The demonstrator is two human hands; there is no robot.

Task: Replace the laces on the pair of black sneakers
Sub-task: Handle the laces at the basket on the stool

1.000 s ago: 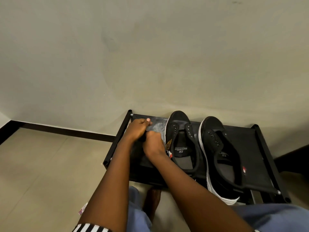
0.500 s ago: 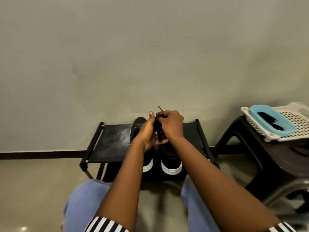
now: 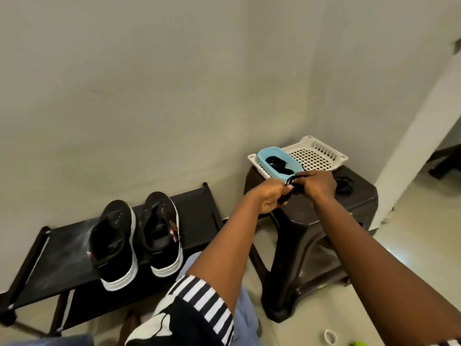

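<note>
Both hands meet over the near edge of the brown stool (image 3: 324,236), sharing a bundle of black lace (image 3: 291,187). The left hand (image 3: 270,199) has its fingers curled round the bundle's lower part; the right hand (image 3: 318,184) pinches its upper loops. Just behind the hands on the stool sits a blue tub (image 3: 268,162) with more dark lace in it (inside a white basket (image 3: 321,154)); another dark coil (image 3: 345,184) lies on the stool top to the right of the hands.

The two black sneakers (image 3: 136,239) stand side by side on the low black rack (image 3: 199,213), left of the stool, toes to the wall, heels toward the person, eyelets empty. From the stool they lie down and to the left, so the left hand is nearer; threading likely starts at the toe end.
</note>
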